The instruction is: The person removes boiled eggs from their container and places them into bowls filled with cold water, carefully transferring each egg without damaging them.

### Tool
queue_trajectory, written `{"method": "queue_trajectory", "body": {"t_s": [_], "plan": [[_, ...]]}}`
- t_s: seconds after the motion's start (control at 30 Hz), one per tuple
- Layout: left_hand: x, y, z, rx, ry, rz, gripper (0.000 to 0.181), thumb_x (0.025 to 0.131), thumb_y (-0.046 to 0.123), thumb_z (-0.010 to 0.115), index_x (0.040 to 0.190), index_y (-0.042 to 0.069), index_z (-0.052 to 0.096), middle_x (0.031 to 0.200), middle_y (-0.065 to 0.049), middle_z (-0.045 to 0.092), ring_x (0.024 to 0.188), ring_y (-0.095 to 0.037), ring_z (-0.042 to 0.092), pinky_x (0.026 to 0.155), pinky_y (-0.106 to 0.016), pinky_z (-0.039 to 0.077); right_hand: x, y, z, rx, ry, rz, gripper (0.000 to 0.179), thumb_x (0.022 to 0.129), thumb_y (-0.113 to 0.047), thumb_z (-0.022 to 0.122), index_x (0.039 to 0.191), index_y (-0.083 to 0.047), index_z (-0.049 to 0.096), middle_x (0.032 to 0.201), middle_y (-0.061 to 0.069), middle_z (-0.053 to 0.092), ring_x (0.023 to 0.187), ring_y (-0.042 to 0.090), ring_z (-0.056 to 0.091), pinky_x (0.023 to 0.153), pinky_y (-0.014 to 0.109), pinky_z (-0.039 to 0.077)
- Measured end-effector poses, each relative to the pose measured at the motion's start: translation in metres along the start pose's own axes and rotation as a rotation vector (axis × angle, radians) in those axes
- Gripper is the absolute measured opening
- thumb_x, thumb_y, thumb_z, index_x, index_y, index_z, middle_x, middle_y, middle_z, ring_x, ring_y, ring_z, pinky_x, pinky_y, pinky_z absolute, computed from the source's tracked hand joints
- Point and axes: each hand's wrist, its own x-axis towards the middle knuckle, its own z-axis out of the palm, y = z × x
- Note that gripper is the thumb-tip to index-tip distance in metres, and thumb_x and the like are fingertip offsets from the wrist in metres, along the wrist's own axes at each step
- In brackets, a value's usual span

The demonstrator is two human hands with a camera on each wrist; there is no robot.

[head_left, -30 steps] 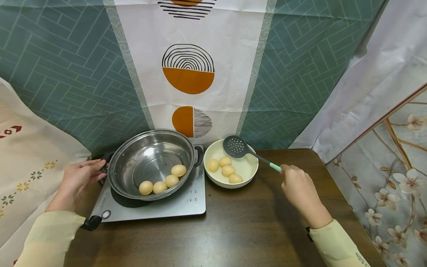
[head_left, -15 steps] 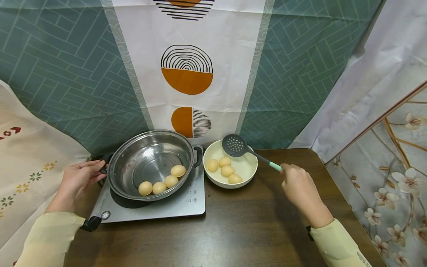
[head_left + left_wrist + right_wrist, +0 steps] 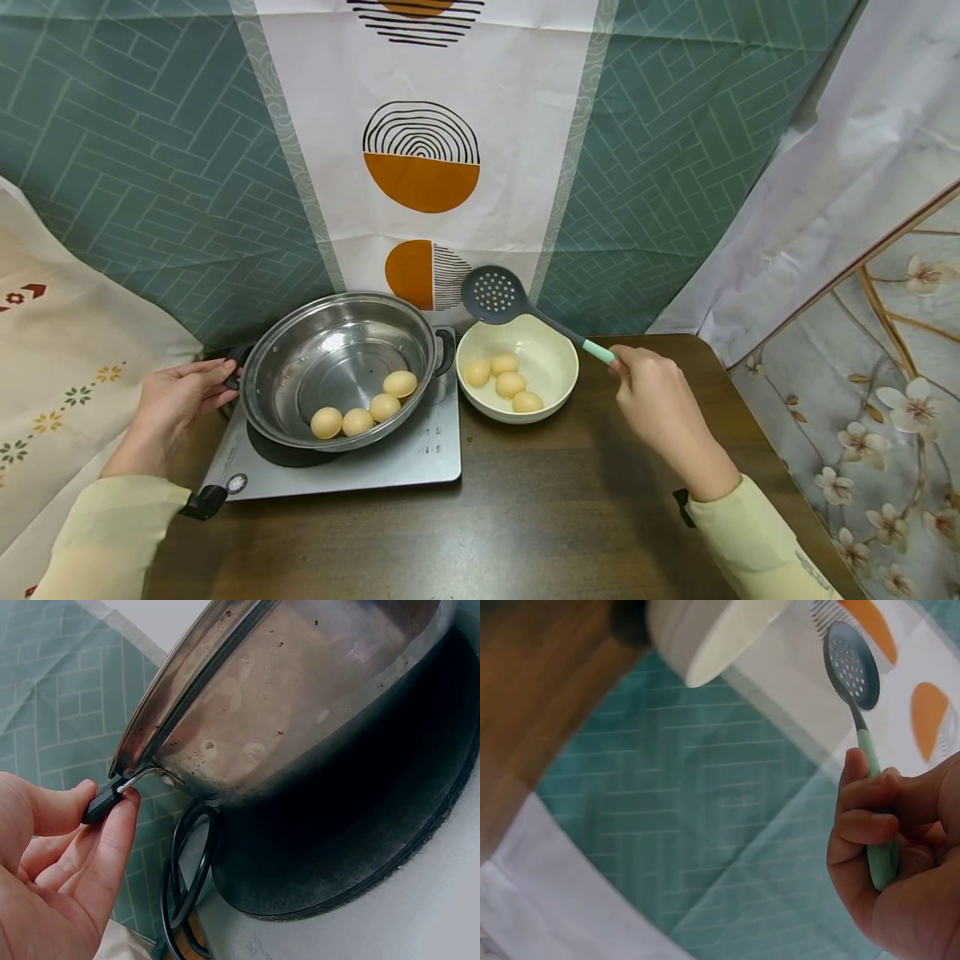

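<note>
My left hand (image 3: 174, 404) pinches the black side handle (image 3: 103, 801) of a steel pan (image 3: 330, 367) between thumb and fingers. In the left wrist view the pan is tilted, its handle side raised off the cooktop. Several light-brown eggs (image 3: 357, 421) lie together along its near right wall. My right hand (image 3: 667, 412) grips the mint-green handle (image 3: 883, 862) of a skimmer, fingers wrapped round it. The skimmer's dark grey perforated head (image 3: 495, 294) is bare and overlaps the far rim of a cream bowl (image 3: 558, 367). Several eggs (image 3: 510, 384) sit inside that bowl, toward its left and front.
Under the pan is a silver induction cooktop (image 3: 360, 473) with a black round plate (image 3: 300, 877). A black cable (image 3: 176, 877) loops beside it. The brown wooden table (image 3: 525, 517) extends in front. Patterned cloth (image 3: 660, 183) hangs close behind the pan and bowl.
My right hand has moved the skimmer up and to the left, its head shifting from over the bowl toward the bowl's far rim. The left hand and the pan have stayed put.
</note>
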Motion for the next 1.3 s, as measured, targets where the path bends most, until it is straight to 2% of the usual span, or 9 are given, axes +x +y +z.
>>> {"method": "queue_trajectory", "body": {"t_s": [0.2, 0.33, 0.5, 0.57, 0.7, 0.83, 0.93, 1.1, 1.3], "plan": [[0.000, 0.000, 0.000, -0.008, 0.005, 0.008, 0.006, 0.082, 0.013, 0.072, 0.084, 0.019, 0.073, 0.079, 0.007, 0.071, 0.066, -0.009, 0.067, 0.062, -0.023, 0.060, 0.017, -0.029, 0.001, -0.052, 0.026, -0.095, 0.012, 0.088, 0.001, 0.056, 0.096, -0.002, 0.065, 0.074, 0.007, 0.060, 0.063, 0.019, 0.055, 0.054, 0.036, 0.052], [0.002, 0.000, 0.000, -0.018, 0.003, 0.009, 0.006, 0.081, 0.012, 0.073, 0.083, 0.018, 0.073, 0.078, 0.005, 0.071, 0.065, -0.009, 0.068, 0.061, -0.023, 0.060, 0.027, -0.052, 0.004, -0.098, -0.006, -0.148, 0.011, 0.088, 0.000, 0.057, 0.096, -0.002, 0.064, 0.076, 0.008, 0.061, 0.066, 0.020, 0.059, 0.053, 0.035, 0.053], [0.002, -0.001, 0.000, -0.008, 0.007, 0.007, 0.006, 0.081, 0.013, 0.073, 0.084, 0.018, 0.072, 0.078, 0.006, 0.071, 0.066, -0.009, 0.067, 0.062, -0.023, 0.060, 0.036, -0.079, 0.010, -0.153, -0.029, -0.232, 0.024, 0.078, 0.009, 0.057, 0.097, -0.003, 0.063, 0.083, 0.007, 0.065, 0.071, 0.022, 0.063, 0.053, 0.033, 0.055], [0.002, 0.000, 0.000, -0.003, 0.007, 0.005, 0.006, 0.081, 0.014, 0.073, 0.083, 0.018, 0.072, 0.078, 0.006, 0.070, 0.066, -0.009, 0.067, 0.062, -0.023, 0.060, 0.039, -0.089, 0.014, -0.178, -0.019, -0.274, 0.026, 0.073, 0.012, 0.056, 0.094, -0.003, 0.063, 0.080, 0.007, 0.063, 0.067, 0.021, 0.061, 0.050, 0.031, 0.053], [0.001, 0.000, 0.000, 0.001, 0.010, 0.000, 0.006, 0.081, 0.014, 0.073, 0.082, 0.019, 0.073, 0.078, 0.006, 0.071, 0.066, -0.009, 0.067, 0.062, -0.023, 0.060, 0.042, -0.105, 0.020, -0.244, 0.006, -0.352, 0.024, 0.066, 0.009, 0.063, 0.087, -0.002, 0.061, 0.073, 0.006, 0.058, 0.062, 0.019, 0.056, 0.044, 0.030, 0.049], [0.001, -0.001, 0.000, 0.010, 0.021, 0.001, 0.006, 0.080, 0.015, 0.074, 0.082, 0.020, 0.073, 0.077, 0.007, 0.070, 0.066, -0.009, 0.067, 0.062, -0.023, 0.060, 0.042, -0.116, 0.024, -0.309, 0.007, -0.397, 0.026, 0.061, 0.002, 0.070, 0.084, -0.003, 0.059, 0.069, 0.005, 0.055, 0.061, 0.020, 0.056, 0.045, 0.032, 0.049], [0.001, -0.001, 0.001, 0.012, 0.023, 0.001, 0.006, 0.080, 0.015, 0.074, 0.082, 0.020, 0.072, 0.077, 0.007, 0.070, 0.065, -0.009, 0.067, 0.062, -0.023, 0.060, 0.040, -0.119, 0.027, -0.346, 0.028, -0.429, 0.021, 0.064, 0.000, 0.070, 0.080, -0.004, 0.058, 0.067, 0.005, 0.054, 0.058, 0.021, 0.055, 0.044, 0.032, 0.048], [0.002, -0.001, 0.001, 0.015, 0.027, 0.001, 0.006, 0.080, 0.016, 0.074, 0.083, 0.020, 0.072, 0.078, 0.007, 0.070, 0.066, -0.008, 0.067, 0.062, -0.022, 0.060, 0.038, -0.124, 0.031, -0.386, 0.083, -0.484, 0.007, 0.076, 0.001, 0.063, 0.076, -0.004, 0.058, 0.063, 0.006, 0.053, 0.053, 0.019, 0.051, 0.040, 0.030, 0.044], [0.001, -0.002, 0.001, 0.017, 0.032, 0.003, 0.006, 0.080, 0.016, 0.075, 0.083, 0.020, 0.072, 0.078, 0.008, 0.070, 0.066, -0.008, 0.067, 0.061, -0.023, 0.060, 0.037, -0.131, 0.034, -0.432, 0.106, -0.507, 0.012, 0.077, 0.002, 0.061, 0.069, -0.006, 0.057, 0.059, 0.004, 0.051, 0.050, 0.018, 0.049, 0.037, 0.028, 0.040]]}}
